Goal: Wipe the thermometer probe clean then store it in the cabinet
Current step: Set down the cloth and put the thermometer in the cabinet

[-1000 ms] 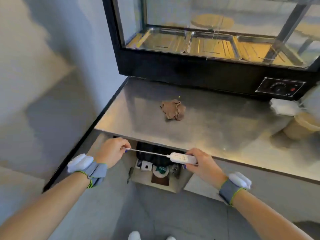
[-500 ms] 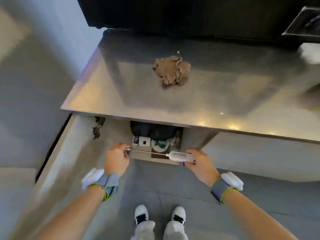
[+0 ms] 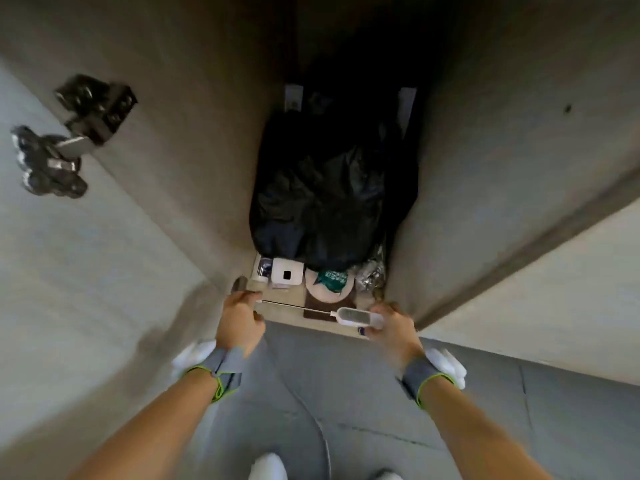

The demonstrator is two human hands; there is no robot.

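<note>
Both of my hands are pinching the thermometer [image 3: 356, 316]: right hand [image 3: 394, 325] is closing around its white body, left hand [image 3: 240, 318] is nipping the thin probe [image 3: 298, 306] tip. Its long axis is running nine to three, crossing the open cabinet [image 3: 450, 202] mouth, with the shelf waiting at twelve o'clock.

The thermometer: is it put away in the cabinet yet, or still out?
Still out. The thermometer is held level at the cabinet's front edge, between left hand and right hand.
</note>
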